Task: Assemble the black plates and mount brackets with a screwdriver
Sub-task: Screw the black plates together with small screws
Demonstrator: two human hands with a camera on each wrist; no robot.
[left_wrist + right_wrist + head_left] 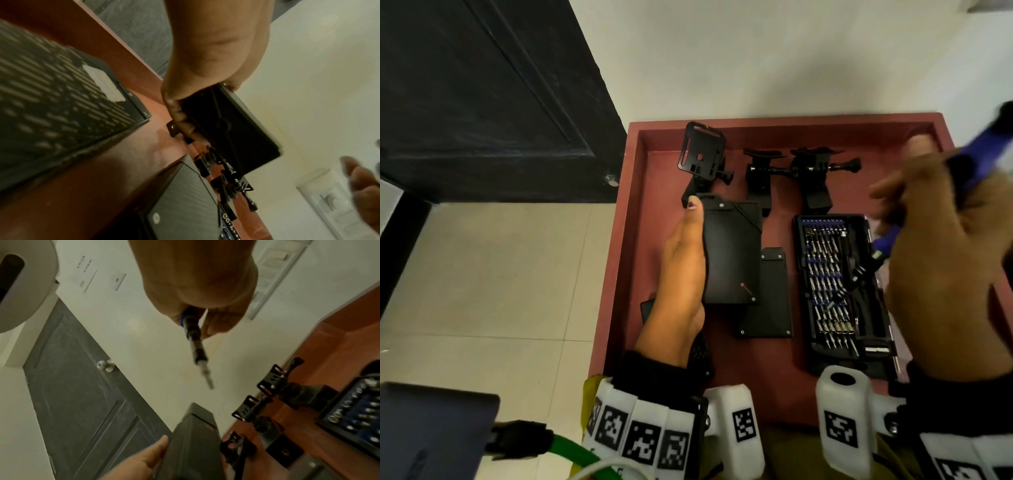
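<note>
My left hand (685,260) grips a black plate assembly (732,253) by its left edge and holds it above the red tray (633,212); the left wrist view shows the fingers (180,116) curled under the same black plate assembly (236,129). My right hand (935,274) is raised at the right and grips a blue-handled screwdriver (976,164); the screwdriver's bit (205,369) points out in the air. Another black plate (767,298) lies flat in the tray. Three mount brackets (702,154) (760,174) (815,174) stand along the tray's far side.
An open bit set case (835,287) lies in the tray's right part under my right hand. A perforated black plate (51,100) rests at the tray's near left. A dark door (482,102) and tiled floor lie to the left, a white wall behind.
</note>
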